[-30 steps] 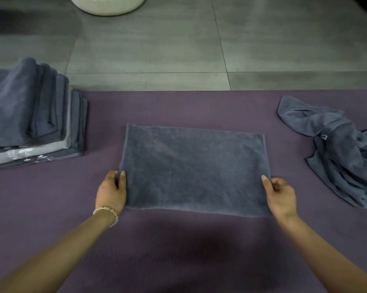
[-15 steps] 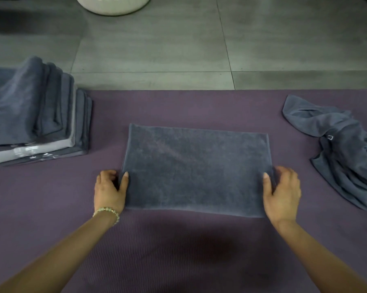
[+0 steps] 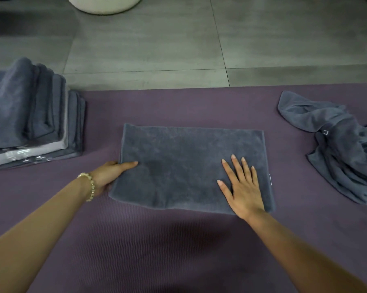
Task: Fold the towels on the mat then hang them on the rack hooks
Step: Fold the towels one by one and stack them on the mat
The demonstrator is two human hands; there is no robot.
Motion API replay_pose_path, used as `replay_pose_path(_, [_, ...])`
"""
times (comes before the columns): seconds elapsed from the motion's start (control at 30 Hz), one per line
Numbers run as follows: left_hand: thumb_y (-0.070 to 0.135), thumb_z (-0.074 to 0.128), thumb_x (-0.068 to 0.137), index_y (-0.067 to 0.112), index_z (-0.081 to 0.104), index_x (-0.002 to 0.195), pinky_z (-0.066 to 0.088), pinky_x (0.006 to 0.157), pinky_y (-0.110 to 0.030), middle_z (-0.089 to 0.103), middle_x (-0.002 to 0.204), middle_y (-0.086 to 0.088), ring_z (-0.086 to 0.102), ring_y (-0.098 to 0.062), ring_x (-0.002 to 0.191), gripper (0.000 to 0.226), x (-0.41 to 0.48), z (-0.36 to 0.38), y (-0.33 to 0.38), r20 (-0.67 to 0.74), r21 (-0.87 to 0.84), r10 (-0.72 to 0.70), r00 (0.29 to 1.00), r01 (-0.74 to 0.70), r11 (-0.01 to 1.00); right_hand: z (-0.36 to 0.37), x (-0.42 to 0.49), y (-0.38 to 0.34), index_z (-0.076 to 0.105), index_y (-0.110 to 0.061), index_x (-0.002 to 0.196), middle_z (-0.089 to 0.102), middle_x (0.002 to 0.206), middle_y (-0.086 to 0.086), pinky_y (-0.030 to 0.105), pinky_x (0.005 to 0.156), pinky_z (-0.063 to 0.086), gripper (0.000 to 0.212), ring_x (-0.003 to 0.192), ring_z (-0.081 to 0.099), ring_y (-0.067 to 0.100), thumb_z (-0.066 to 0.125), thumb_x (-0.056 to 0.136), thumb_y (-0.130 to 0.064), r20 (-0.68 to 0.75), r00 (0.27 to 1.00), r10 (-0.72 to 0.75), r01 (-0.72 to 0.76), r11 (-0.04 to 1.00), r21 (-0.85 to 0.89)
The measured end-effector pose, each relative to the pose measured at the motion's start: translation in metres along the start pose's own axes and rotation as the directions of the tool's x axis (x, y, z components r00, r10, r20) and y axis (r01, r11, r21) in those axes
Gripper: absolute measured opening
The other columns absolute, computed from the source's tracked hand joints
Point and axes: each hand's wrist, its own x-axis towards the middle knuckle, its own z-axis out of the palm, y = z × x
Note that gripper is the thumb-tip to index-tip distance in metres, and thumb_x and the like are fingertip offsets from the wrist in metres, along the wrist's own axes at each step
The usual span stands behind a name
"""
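My left hand (image 3: 109, 173): pinching the left edge of the towel (image 3: 189, 166), thumb on top, fingers tucked underneath.
My right hand (image 3: 241, 187): flat, fingers spread wide, pressing down on the towel's lower right part.
Towel: a smooth rectangle in the middle of the frame, lying on the purple mat (image 3: 178, 250).
Step, as I judge it: carrying the left edge across to the right.
Risk, skew: if I lift only the near corner, the edges won't meet and the fold will come out crooked.
Risk, slipping: if my flat palm eases off, the whole towel may drag along the mat and bunch up.
Risk, layers: my pinch may catch only the top layer, so the fold could open.
Folded stack (image 3: 30, 115): left of the frame, well apart from my towel.
Loose heap (image 3: 336, 149): crumpled towels at the right edge, still unfolded.
White basket (image 3: 104, 4): top edge of the frame, on the tiled floor (image 3: 157, 43); only its lower wall shows, contents hidden.
Rack hooks: not in view.
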Motion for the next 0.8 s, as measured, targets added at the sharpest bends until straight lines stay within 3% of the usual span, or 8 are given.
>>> replay_pose_path(0.1, [0.039,0.075,0.076,0.026,0.051,0.129,0.053,0.087,-0.037,0.07,0.111,0.005,0.066,-0.016,0.101,0.059,-0.012,0.022,0.021,0.032,0.038,0.191,0.981,-0.192,0.981,0.0,0.001,0.002,-0.002,-0.038,0.149,-0.014,0.157,-0.014,0.033,0.116,-0.019,0.074,0.144,-0.022,0.01,-0.013,0.084,-0.071,-0.04,0.999,-0.014,0.017,0.998,0.067])
replay_pose_path(0.2, [0.034,0.069,0.082,0.045,0.031,0.141,0.052,0.092,-0.04,0.061,0.124,0.019,0.06,-0.006,0.112,0.071,-0.026,0.064,0.048,0.108,0.047,0.402,0.909,-0.409,0.911,-0.008,0.005,0.0,0.04,-0.03,0.142,0.026,0.152,-0.014,0.033,0.12,0.006,0.065,0.146,0.013,0.01,0.018,0.091,-0.062,-0.164,0.982,0.093,-0.014,0.903,0.43])
replay_pose_path(0.3, [0.032,0.058,0.093,0.044,0.022,0.146,0.053,0.089,-0.026,0.051,0.135,0.018,0.053,-0.004,0.119,0.066,-0.037,0.118,0.068,0.275,0.053,0.498,0.823,-0.53,0.847,-0.035,0.012,0.0,0.068,-0.021,0.109,0.064,0.122,-0.003,0.028,0.099,0.041,0.049,0.114,0.058,0.013,0.03,0.099,-0.051,-0.026,0.934,0.357,-0.132,0.411,0.902])
replay_pose_path(0.37, [0.036,0.048,0.096,0.039,0.032,0.144,0.056,0.072,-0.021,0.061,0.12,0.007,0.062,-0.008,0.103,0.05,-0.039,0.144,0.071,0.298,0.056,0.507,0.809,-0.545,0.837,-0.053,0.018,0.009,0.066,-0.017,0.1,0.07,0.104,0.005,0.029,0.078,0.049,0.059,0.088,0.065,0.014,0.019,0.099,-0.053,0.245,0.899,0.363,-0.268,0.012,0.963])
replay_pose_path(0.43, [0.033,0.044,0.098,0.03,0.044,0.137,0.055,0.074,-0.029,0.065,0.098,0.002,0.064,-0.011,0.085,0.039,-0.035,0.155,0.062,0.193,0.121,0.596,0.779,-0.622,0.773,-0.061,0.02,0.022,0.064,-0.013,0.107,0.069,0.092,0.004,0.031,0.076,0.05,0.069,0.081,0.064,0.017,0.015,0.096,-0.061,0.445,0.843,0.303,-0.401,-0.199,0.894])
replay_pose_path(0.57, [0.043,0.032,0.099,0.024,0.018,0.15,0.02,0.117,-0.033,0.025,0.154,0.006,0.02,-0.013,0.142,0.056,-0.005,0.154,0.019,0.156,0.723,0.631,0.76,-0.523,0.451,-0.057,0.021,0.022,0.064,-0.016,0.106,0.067,0.096,0.0,0.031,0.077,0.05,0.053,0.088,0.062,0.016,0.039,0.093,-0.06,0.494,0.79,0.364,-0.518,-0.034,0.854])
replay_pose_path(0.67, [0.066,0.008,0.089,0.026,-0.005,0.15,0.001,0.12,-0.031,-0.012,0.157,0.012,-0.012,-0.01,0.145,0.074,0.009,0.161,-0.007,0.213,0.832,0.587,0.782,-0.459,0.31,-0.053,0.027,0.003,0.068,-0.005,0.095,0.069,0.092,0.005,0.033,0.082,0.051,0.044,0.089,0.064,0.02,0.062,0.087,-0.048,0.319,0.819,0.477,-0.453,0.196,0.869])
replay_pose_path(0.8, [0.07,0.001,0.083,0.028,-0.009,0.147,-0.005,0.116,-0.026,-0.018,0.152,0.016,-0.02,-0.005,0.14,0.078,0.017,0.171,-0.018,0.157,0.823,0.648,0.746,-0.461,0.331,-0.047,0.022,-0.016,0.056,-0.004,0.098,0.063,0.081,0.003,0.035,0.074,0.048,0.028,0.078,0.061,0.021,0.056,0.094,-0.031,0.0,0.902,0.432,-0.255,0.532,0.807])
